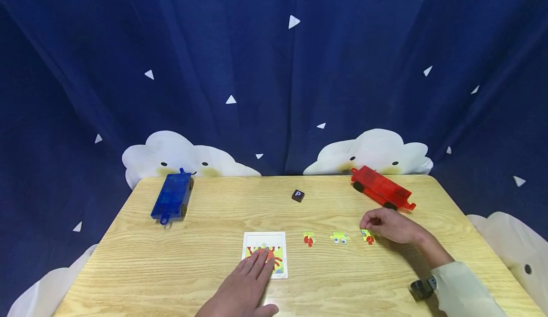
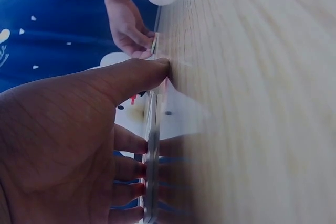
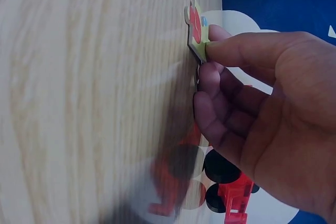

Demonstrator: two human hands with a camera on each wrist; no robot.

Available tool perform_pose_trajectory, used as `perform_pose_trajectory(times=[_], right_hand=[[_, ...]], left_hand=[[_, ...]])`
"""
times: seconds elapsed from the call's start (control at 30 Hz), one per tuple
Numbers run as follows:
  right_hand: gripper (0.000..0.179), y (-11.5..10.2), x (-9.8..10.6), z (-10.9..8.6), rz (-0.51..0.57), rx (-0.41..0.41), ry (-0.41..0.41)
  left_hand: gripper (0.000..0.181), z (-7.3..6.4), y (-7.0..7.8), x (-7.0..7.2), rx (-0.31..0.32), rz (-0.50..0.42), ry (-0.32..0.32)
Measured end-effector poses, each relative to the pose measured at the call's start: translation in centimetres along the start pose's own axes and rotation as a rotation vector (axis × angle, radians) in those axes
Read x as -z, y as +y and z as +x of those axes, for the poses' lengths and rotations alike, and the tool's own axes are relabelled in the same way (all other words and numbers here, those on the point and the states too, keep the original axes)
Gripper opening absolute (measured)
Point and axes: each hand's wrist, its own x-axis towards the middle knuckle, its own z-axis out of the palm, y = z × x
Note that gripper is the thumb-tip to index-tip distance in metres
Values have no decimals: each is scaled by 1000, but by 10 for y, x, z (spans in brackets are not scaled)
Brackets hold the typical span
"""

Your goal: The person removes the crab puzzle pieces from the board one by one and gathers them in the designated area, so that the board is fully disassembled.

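My left hand (image 1: 246,283) lies with straight fingers on a white-framed jigsaw puzzle board (image 1: 265,236); its lower part shows a red and yellow-green picture, partly hidden by the fingers. At the right, my right hand (image 1: 395,226) pinches a yellow-green and red puzzle piece (image 1: 367,237) by its edge. In the right wrist view, thumb and forefinger hold that piece (image 3: 196,27) tilted close to the tabletop. Between the hands lie two loose pieces: a puzzle piece with red (image 1: 308,239) and a puzzle piece with two eyes (image 1: 339,238).
A blue toy wagon (image 1: 172,195) stands at the back left of the wooden table (image 1: 150,264), and a red toy wagon (image 1: 381,187) at the back right. A small dark block marked P (image 1: 298,195) sits between them. Behind hangs a dark blue curtain (image 1: 257,69).
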Motion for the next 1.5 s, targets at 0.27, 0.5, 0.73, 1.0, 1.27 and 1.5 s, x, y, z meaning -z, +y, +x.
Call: perform_pose_trajectory(times=[0.27, 0.5, 0.73, 1.0, 1.27, 1.5], right_hand=[[16, 2, -1, -1, 17, -20, -3], [11, -7, 0, -3, 17, 41, 54], [9, -57, -7, 10, 14, 162, 74], [15, -110, -34, 45, 34, 312, -25], [14, -142, -73, 86, -23, 432, -110], [17, -161, -101, 109, -8, 459, -176]], left_hand=[[95, 0, 2, 0, 2, -6, -7], [96, -1, 1, -1, 0, -41, -17], [95, -4, 2, -3, -9, 3, 12], [96, -10, 11, -7, -23, 114, 67], [102, -15, 19, -10, 28, 36, 23], [96, -12, 22, -11, 52, -7, 36]])
